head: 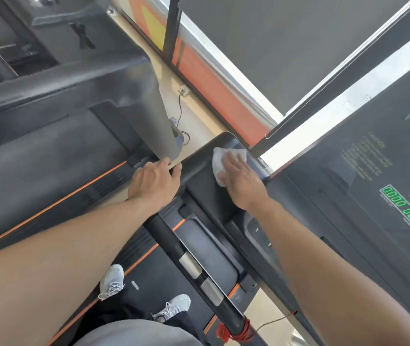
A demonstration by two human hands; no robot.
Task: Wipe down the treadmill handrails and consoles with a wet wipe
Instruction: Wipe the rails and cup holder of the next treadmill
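A white wet wipe [220, 156] lies on the dark left end of the treadmill console [204, 186]. My right hand [241, 181] presses flat on the wipe with straight fingers. My left hand [155, 181] grips the black left handrail [194, 168], its fingers curled over the far edge. The console's display panel [373, 186] with green digits stretches to the right. A black front handlebar [186, 260] with two silver pulse plates runs below my arms.
A neighbouring treadmill [49, 146] stands to the left with its grey upright post [159, 116]. A red safety clip and cord [234, 329] hang on the front bar. My shoes [111, 280] stand on the belt. A window frame [171, 31] and floor cable [180, 113] lie ahead.
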